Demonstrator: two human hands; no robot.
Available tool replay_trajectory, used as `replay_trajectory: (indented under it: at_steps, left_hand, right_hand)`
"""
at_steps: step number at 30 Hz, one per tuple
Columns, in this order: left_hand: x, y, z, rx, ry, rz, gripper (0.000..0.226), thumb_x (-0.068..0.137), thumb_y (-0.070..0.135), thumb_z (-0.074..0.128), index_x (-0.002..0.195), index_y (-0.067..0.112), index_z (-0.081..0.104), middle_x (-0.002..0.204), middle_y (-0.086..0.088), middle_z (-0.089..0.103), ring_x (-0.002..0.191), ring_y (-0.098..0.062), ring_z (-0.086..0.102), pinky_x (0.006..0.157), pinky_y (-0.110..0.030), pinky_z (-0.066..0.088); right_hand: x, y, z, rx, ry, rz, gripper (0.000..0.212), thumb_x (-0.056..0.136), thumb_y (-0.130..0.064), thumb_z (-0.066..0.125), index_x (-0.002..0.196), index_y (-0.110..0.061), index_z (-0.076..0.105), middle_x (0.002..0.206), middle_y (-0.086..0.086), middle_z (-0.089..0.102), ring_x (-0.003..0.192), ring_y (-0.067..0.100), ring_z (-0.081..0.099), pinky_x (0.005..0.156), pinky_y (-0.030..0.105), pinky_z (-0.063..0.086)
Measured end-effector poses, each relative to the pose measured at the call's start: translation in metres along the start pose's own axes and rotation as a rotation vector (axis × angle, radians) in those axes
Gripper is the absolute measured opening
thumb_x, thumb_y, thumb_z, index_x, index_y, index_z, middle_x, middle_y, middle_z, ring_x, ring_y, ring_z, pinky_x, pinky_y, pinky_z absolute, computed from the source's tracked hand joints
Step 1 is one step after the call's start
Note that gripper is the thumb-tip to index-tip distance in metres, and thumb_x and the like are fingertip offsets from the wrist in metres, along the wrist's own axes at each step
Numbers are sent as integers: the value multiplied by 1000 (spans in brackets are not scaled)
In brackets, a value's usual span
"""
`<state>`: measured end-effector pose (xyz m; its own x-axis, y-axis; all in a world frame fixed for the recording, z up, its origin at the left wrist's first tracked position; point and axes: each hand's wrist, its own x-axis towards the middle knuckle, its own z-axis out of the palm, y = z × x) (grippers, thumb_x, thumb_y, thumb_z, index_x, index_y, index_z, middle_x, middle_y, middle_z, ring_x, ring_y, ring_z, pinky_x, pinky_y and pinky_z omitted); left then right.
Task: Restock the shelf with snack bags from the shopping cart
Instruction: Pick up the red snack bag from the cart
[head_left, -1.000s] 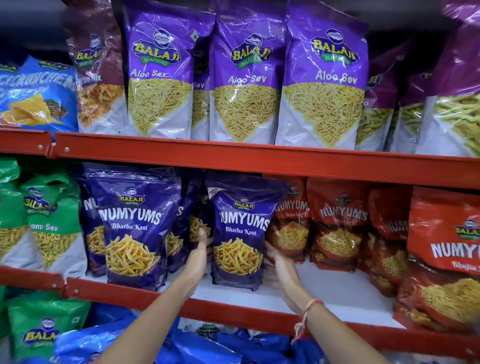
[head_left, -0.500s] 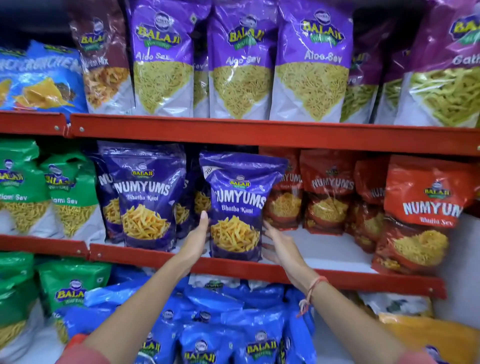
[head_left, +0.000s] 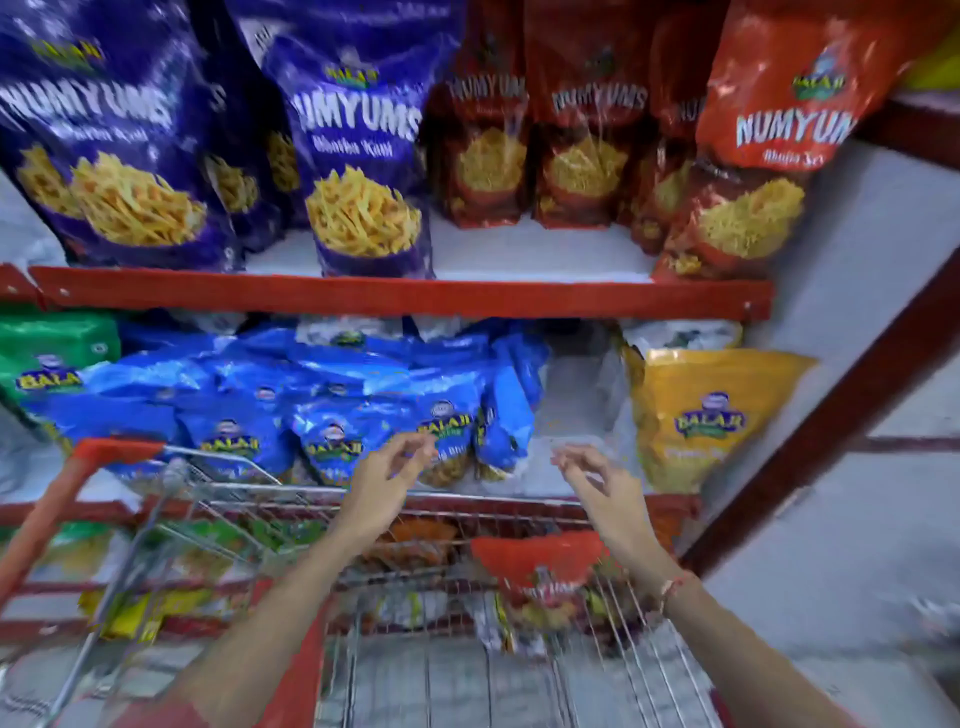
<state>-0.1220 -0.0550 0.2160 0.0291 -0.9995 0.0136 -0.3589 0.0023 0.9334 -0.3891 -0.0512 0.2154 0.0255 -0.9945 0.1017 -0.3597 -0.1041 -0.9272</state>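
1. Head view, blurred by motion: both bare hands hang empty above the wire shopping cart, in front of the lower shelf.
2. Left hand has its fingers loosely curled and slightly apart, thumb near the fingertips, gripping nothing; it overlaps the blue Balaji bags in the picture, and I cannot tell whether it touches them.
3. Right hand also has relaxed, bent fingers spread a little, holding nothing; a thin thread band circles its wrist.
4. Inside the cart, a red Numyums bag lies just below the right forearm, with other snack packets around it too blurred to name.
5. On the middle shelf, a purple Numyums Bhatha Kani bag stands upright at the front edge, with another purple bag to its left.
6. Red Numyums bags stand further back to the right, and one brighter red bag leans at the shelf's right end.
7. Below, a yellow Balaji bag stands right of the blue heap, a bare gap between them; a green Balaji bag sits at far left.
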Motion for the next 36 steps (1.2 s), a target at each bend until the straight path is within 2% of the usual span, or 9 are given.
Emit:
replay_trajectory:
  at_steps: [4, 7, 10, 13, 17, 23, 29, 33, 36]
  left_hand:
    - [-15, -58, 55, 13, -26, -252, 6, 85, 30, 64, 91, 28, 67, 87, 0, 72, 85, -13, 67, 74, -17, 48]
    - [-27, -92, 86, -55, -60, -491, 44, 72, 23, 79, 110, 8, 61, 105, -15, 67, 94, -28, 66, 84, -35, 52]
    - [-35, -117, 105, -122, -136, -670, 64, 37, 8, 90, 97, 6, 66, 79, -13, 66, 66, -12, 67, 63, -27, 61]
    - [-29, -136, 127, -42, -82, -720, 71, 58, -4, 84, 122, 0, 55, 104, -19, 68, 94, -18, 63, 68, -14, 56]
    - [-15, -138, 153, 72, -79, -715, 50, 70, -1, 77, 117, 1, 60, 117, -20, 66, 111, -32, 61, 96, -46, 51]
    - [-4, -122, 161, 344, -57, -667, 22, 86, 16, 62, 107, 9, 66, 99, -12, 71, 82, -28, 66, 66, -33, 55]
    - [-16, -77, 131, 212, -15, -352, 12, 90, 6, 54, 91, 15, 60, 92, -6, 68, 79, -23, 65, 68, -28, 52]
    - [-27, -29, 101, 159, 73, -112, 28, 92, 6, 51, 118, 13, 57, 100, 7, 67, 85, -6, 63, 70, -3, 44]
    - [-26, 9, 79, 170, 150, 2, 22, 92, 12, 53, 114, 15, 55, 94, 6, 70, 82, -20, 66, 65, -11, 47]
  right_hand:
    - [-26, 80, -26, -195, -74, 179, 47, 75, -27, 79, 117, -18, 61, 112, -9, 64, 104, 6, 61, 94, 24, 49]
    - [-32, 127, -32, -243, -141, 287, 78, 64, -15, 87, 132, -12, 49, 121, -15, 57, 111, 13, 57, 95, 10, 44]
    - [-24, 155, -29, -409, -210, 402, 61, 69, -20, 84, 124, -11, 59, 116, 8, 70, 100, 21, 67, 88, 26, 53]
    - [-14, 170, -19, -392, -270, 513, 26, 73, -10, 80, 96, -17, 69, 96, 9, 76, 89, 24, 72, 83, 39, 59]
    - [-2, 183, -8, -426, -317, 570, 13, 79, -12, 74, 91, -18, 74, 94, 2, 77, 74, 7, 66, 68, 7, 51]
    - [1, 177, -14, -520, -210, 415, 13, 84, -12, 68, 93, -9, 76, 83, 4, 76, 58, 5, 56, 48, 0, 38]
    - [-13, 134, -39, -397, -165, 260, 9, 78, -12, 76, 79, -3, 77, 60, -2, 69, 44, 0, 51, 46, 4, 37]
    - [-20, 87, -53, -204, -66, 124, 34, 74, -12, 80, 48, -26, 63, 42, -16, 58, 40, -3, 47, 43, 9, 33]
    - [-12, 44, -63, 14, -64, 61, 46, 77, -2, 74, 45, -32, 61, 42, -24, 57, 40, -9, 50, 44, 1, 39]
